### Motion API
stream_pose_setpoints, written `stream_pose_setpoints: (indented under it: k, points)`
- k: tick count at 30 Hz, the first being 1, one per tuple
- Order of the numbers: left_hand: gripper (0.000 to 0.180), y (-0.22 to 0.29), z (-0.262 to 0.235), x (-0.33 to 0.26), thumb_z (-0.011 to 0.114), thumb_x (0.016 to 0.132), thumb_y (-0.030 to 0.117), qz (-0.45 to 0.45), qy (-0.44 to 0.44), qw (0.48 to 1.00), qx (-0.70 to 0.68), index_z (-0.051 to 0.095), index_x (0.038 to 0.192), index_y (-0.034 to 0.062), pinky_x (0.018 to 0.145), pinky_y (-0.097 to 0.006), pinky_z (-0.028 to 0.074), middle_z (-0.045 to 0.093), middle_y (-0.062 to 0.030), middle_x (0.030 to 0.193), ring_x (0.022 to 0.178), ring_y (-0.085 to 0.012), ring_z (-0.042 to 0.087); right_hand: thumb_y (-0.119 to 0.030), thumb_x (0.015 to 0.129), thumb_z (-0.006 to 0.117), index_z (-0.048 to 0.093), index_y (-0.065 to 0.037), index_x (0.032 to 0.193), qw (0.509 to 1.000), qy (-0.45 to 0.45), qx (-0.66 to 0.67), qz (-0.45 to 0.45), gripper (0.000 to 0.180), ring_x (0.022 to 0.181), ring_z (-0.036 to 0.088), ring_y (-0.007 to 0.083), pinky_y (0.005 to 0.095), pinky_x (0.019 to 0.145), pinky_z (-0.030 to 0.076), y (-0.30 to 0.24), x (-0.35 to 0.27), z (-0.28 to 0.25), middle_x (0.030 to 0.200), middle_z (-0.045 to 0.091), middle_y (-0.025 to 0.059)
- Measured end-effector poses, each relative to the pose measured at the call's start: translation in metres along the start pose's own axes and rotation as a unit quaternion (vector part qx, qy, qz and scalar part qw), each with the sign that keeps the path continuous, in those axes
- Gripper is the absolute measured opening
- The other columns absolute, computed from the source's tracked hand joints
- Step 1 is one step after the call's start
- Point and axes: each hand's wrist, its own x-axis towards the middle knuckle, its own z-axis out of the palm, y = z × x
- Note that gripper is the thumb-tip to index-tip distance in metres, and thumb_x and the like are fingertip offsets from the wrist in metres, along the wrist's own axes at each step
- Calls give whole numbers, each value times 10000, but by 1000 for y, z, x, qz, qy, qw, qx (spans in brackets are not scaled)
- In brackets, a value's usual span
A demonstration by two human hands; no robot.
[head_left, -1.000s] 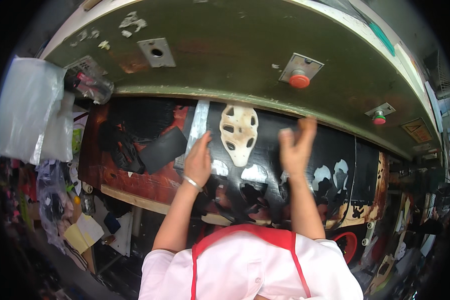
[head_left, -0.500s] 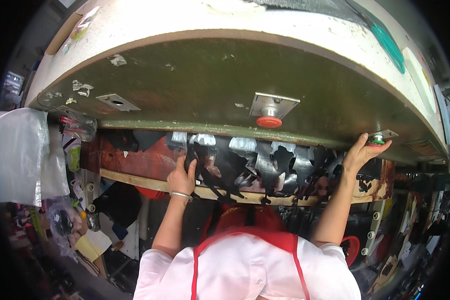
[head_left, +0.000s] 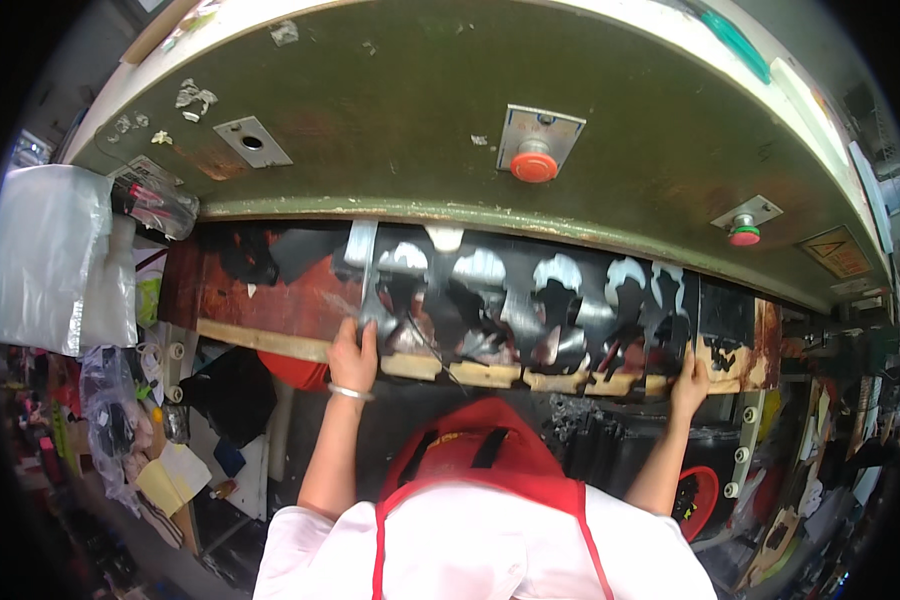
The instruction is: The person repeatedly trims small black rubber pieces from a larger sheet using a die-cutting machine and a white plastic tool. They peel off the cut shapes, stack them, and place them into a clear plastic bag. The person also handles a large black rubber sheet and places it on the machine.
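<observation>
A glossy black sheet (head_left: 513, 268) with several cut-out openings stretches over the press bed, its lower edge ragged. My left hand (head_left: 353, 357) pinches the sheet's left end between thumb and fingers. At the other end, my right hand (head_left: 689, 384) has its fingers closed on the right edge of the sheet. Pale wood and reddish board show through the openings. What lies under the sheet is partly hidden.
Over the bed hangs the green press beam (head_left: 400, 130), with a red push button (head_left: 534, 165) and a green-rimmed button (head_left: 744, 233). A wooden strip (head_left: 260, 338) edges the bed. Clear plastic bags (head_left: 55, 260) hang at left; a red round container (head_left: 698, 505) stands lower right.
My right hand has left the green-rimmed button and come down to the sheet's right edge. The sheet now lies more spread out, while my left hand still grips its left end.
</observation>
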Motion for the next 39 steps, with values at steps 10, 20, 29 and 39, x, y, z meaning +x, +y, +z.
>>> stream_pose_setpoints:
  k: [10,20,29,39]
  points:
    - [212,70,-28,9,680,820,205,112,93,989,5,622,946,44,702,-408,445,614,-113,826,772,-321,577,-101,952,564,520,-43,1240,958,0,218,-186,297,941,623,156,290,893,468,-164,-41,95,1031,679,95]
    - [163,94,8,-13,690,763,187,345,-76,927,126,577,747,71,618,-383,495,598,-95,705,644,-261,603,-53,919,562,421,-53,1374,945,-261,63,-190,476,1085,596,287,358,920,483,-220,-192,156,1232,565,208]
    - [339,30,-55,-42,598,822,30,194,-20,979,63,561,1154,-24,865,-430,431,585,-180,1062,986,-352,549,-223,593,851,326,-50,1427,898,-288,-49,-329,1000,1279,162,627,629,1048,258,-223,-279,166,1371,151,439]
    - [484,18,-63,-92,570,837,37,205,-99,962,148,463,1298,-69,1096,-473,321,450,-208,1390,1287,-351,435,16,610,795,322,-60,1374,815,-393,417,79,902,1185,493,266,379,995,425,-225,-243,108,1292,463,174]
